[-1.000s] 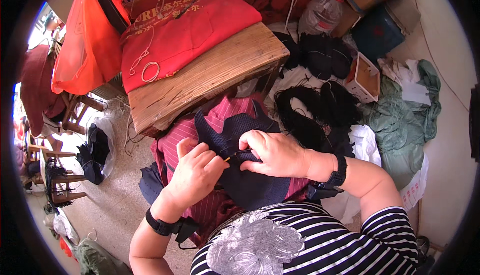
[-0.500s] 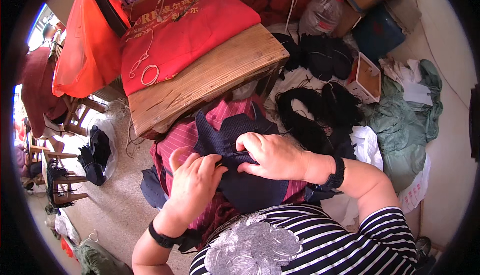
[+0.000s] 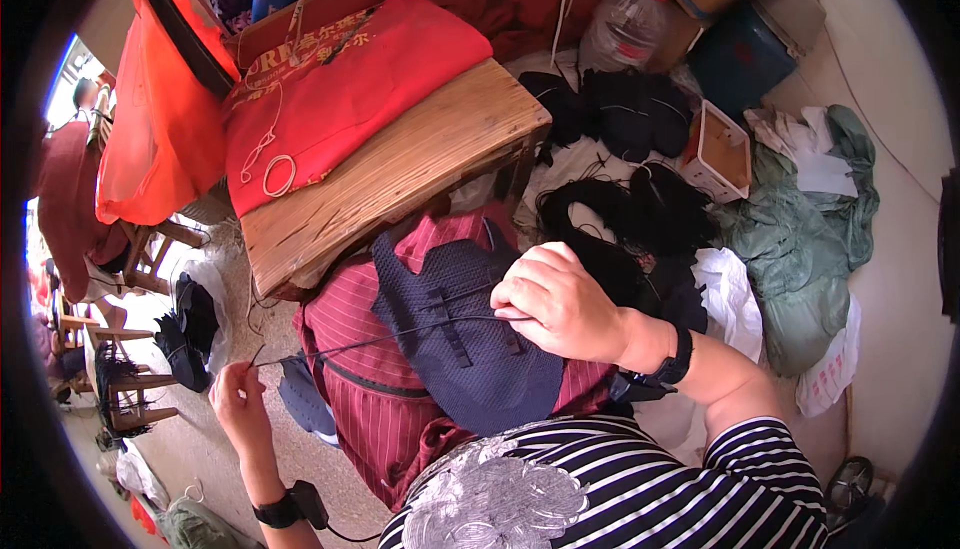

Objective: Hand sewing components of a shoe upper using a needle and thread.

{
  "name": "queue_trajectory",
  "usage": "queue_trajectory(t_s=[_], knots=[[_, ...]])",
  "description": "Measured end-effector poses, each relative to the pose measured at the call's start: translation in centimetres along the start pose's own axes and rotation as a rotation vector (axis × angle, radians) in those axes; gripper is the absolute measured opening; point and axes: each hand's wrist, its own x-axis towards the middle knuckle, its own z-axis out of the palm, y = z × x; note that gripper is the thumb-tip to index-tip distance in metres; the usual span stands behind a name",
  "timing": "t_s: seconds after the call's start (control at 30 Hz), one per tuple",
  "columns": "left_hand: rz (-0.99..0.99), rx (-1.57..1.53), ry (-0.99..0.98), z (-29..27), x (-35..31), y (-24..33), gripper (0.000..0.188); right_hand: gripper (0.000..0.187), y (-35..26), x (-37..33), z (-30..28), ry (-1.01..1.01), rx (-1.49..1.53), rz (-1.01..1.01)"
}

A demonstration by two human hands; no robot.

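**Dark, thin cord [image 3: 400, 333] stretched tight between two hands!**

And here it is, a taut line right across the lap! Out wide, over the pale speckled floor [image 3: 215, 449], the left hand [image 3: 242, 407] has thumb and fingers pinched on the cord's far end, a tiny thin tip poking up beside them, too small to make out. At the other end, the right hand [image 3: 565, 304] is curled, fingertips pressed together on the cord; whether they nip any fabric too, I cannot tell.

Below that line sits the navy-blue, textured fabric piece [image 3: 490, 389], laid flat over the lap, short dark strips showing on its face. Underneath spreads the maroon, pinstriped cloth [image 3: 350, 404], its folds bulging out on both sides.

Straight ahead, a worn, brown wooden table [image 3: 400, 169] carries a bright red, printed cloth [image 3: 400, 59], with a pale cord loop [image 3: 279, 176] on top. And to the right, shaggy black fibre bundles [image 3: 590, 219] lie near a white-rimmed plastic basket [image 3: 742, 189]!
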Motion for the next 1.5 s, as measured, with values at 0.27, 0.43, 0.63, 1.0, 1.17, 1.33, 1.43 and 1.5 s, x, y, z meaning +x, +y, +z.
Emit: queue_trajectory(t_s=[0.27, 0.43, 0.63, 1.0, 1.17, 1.33, 1.43, 1.5], knots=[[-0.464, -0.561, -0.011, -0.1, -2.3, -9.6, 0.008, 0.025, 0.8, -1.7, 0.6, 0.118, 0.117, 0.027], [-1.069, -1.295, 0.134, -1.2, -3.2, -13.8, 0.013, 0.028, 0.7, -2.1, 0.8, 0.147, 0.137, 0.041], [-0.997, -1.878, 0.095, 0.3, -2.6, -6.6, 0.034, 0.03, 0.6, -2.8, 1.1, 0.063, 0.302, 0.252], [-0.499, -1.498, -0.62, 2.0, -0.1, 16.4, 0.022, 0.019, -0.2, -2.8, -0.3, -0.084, 0.351, 0.407], [-0.355, -1.294, -0.691, 3.8, -0.2, 20.4, 0.014, 0.028, -1.0, -3.3, -1.0, -0.177, 0.441, 0.506], [-0.231, -1.252, -0.553, 6.2, -0.5, 21.7, 0.019, 0.035, -0.9, -3.4, -0.5, -0.164, 0.504, 0.5], [0.018, -1.163, -0.406, 7.8, -0.8, 21.5, 0.025, 0.036, -0.7, -3.2, -0.4, -0.154, 0.545, 0.495], [0.066, -1.109, -0.374, 8.2, -0.7, 21.5, 0.025, 0.035, -0.6, -3.0, -0.4, -0.175, 0.554, 0.496]])
